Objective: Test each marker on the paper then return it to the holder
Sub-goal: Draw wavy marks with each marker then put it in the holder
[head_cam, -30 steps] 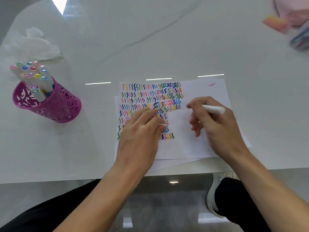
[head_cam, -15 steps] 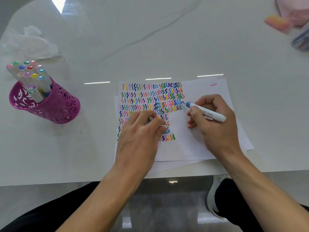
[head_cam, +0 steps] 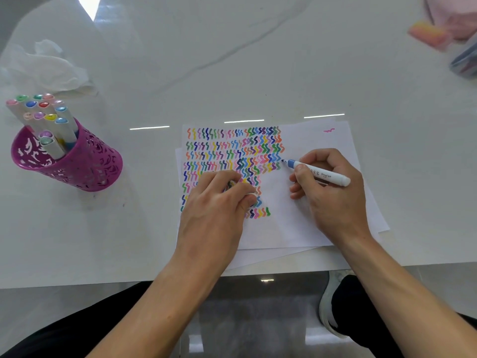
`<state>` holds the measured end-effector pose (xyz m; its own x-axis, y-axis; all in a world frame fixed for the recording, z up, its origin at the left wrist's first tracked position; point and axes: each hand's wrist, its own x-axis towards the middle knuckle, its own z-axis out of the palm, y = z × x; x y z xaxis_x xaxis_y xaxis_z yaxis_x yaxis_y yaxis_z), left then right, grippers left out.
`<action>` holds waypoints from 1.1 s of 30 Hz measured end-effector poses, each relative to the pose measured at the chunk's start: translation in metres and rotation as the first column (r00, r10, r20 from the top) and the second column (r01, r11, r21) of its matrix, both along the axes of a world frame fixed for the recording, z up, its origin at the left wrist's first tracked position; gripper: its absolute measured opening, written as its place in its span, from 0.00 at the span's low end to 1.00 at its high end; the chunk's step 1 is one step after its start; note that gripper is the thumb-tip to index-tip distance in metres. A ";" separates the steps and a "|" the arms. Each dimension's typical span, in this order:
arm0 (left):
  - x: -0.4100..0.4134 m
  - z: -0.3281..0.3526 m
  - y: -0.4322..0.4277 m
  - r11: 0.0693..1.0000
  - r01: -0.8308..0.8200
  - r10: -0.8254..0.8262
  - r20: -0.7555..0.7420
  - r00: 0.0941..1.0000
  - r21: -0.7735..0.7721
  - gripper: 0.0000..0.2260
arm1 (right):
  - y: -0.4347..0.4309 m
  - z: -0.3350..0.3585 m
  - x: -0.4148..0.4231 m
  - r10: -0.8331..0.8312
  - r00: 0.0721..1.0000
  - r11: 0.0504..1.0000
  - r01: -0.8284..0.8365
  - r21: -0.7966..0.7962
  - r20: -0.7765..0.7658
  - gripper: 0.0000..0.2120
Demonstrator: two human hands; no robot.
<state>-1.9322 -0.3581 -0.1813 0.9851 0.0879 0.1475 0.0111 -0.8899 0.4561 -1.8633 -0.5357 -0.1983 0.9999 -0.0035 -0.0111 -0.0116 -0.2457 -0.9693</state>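
Well, mid-test here: right grip [head_cam: 333, 200] pinching blue marker [head_cam: 320, 174], tip down at paper [head_cam: 309, 140] near table's front edge, just right of squiggle rows. Left grip [head_cam: 216, 205] curled, pinning sheet, looks like cap [head_cam: 251, 195] tucked by thumb. Sheet mostly filled, so guessing lots tested. Left to do: squiggle, recap, back into holder [head_cam: 77, 166] by left table edge.
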 end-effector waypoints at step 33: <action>0.002 0.015 -0.005 0.979 -0.034 0.042 0.039 0.998 -0.203 0.07 | -0.001 0.018 -0.004 0.000 0.997 0.984 -0.013 0.178 0.074 0.05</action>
<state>-1.9304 -0.3627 -0.1663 0.9737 0.1574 0.1649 0.0197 -0.7787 0.6271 -1.8671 -0.5365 -0.1807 0.9980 -0.0017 0.0628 0.0626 -0.0688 -0.9957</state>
